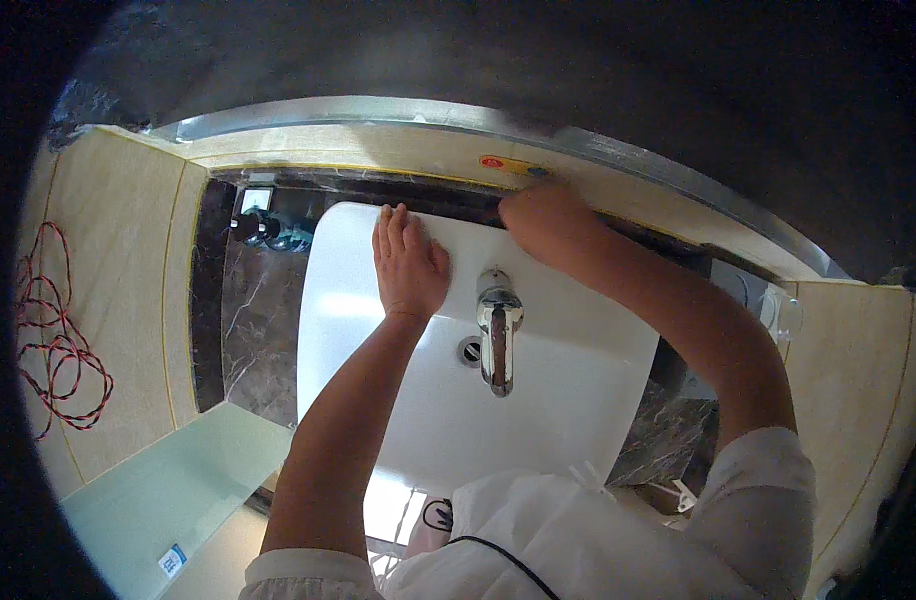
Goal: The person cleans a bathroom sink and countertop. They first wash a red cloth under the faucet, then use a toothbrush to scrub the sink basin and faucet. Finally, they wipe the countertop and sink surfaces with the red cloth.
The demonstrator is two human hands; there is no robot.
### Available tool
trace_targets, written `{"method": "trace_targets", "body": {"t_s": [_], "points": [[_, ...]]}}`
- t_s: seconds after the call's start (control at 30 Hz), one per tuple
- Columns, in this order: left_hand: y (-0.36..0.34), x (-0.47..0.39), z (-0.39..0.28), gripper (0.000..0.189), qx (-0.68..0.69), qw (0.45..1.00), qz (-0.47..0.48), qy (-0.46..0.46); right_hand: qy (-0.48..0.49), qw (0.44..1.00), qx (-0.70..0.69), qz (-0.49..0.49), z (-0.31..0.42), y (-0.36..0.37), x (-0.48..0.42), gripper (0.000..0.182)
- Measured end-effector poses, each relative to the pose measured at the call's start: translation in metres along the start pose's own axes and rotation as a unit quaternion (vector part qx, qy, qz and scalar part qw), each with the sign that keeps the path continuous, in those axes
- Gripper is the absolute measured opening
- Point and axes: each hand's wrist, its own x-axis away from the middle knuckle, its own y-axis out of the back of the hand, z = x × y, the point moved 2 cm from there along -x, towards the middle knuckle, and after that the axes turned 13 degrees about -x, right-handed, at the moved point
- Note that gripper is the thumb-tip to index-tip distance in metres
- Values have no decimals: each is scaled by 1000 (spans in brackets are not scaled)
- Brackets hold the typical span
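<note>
A white ceramic washbasin lies before me, with a chrome faucet over its drain. My left hand rests palm down on the basin's back left rim, fingertips at the rear edge, and holds nothing. My right hand is bent at the wrist behind the faucet, by the back rim and the dark stone strip along the wall. Its fingers are mostly hidden, so I cannot tell whether they grip anything. Just above it, a yellow sticker with a red mark is on the wall.
Bottles stand in the left corner of the dark marble counter. A frosted glass panel juts out at lower left. Red and black cord appears coiled by the left wall. A clear-covered wall fitting is at right.
</note>
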Motion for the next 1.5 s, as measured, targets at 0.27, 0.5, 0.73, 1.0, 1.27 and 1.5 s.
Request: {"method": "trace_targets", "body": {"t_s": [0.27,0.5,0.73,1.0,1.27,1.5], "points": [[-8,7,3,34,16,999,-34,-9,-213,864,-427,-160,-20,-17,169,18],[13,12,8,40,453,885,89,62,-284,674,-679,-57,79,-186,216,21],[85,31,-47,60,349,880,223,-233,-273,497,-824,6,97,-210,169,22],[116,21,-65,76,34,863,193,-466,-301,439,-846,-34,109,-210,181,23],[113,26,-70,37,-4,840,166,-516,-297,438,-847,-57,116,-216,187,23],[108,23,-69,27,37,840,168,-515,-304,449,-837,-65,122,-209,187,23]]}}
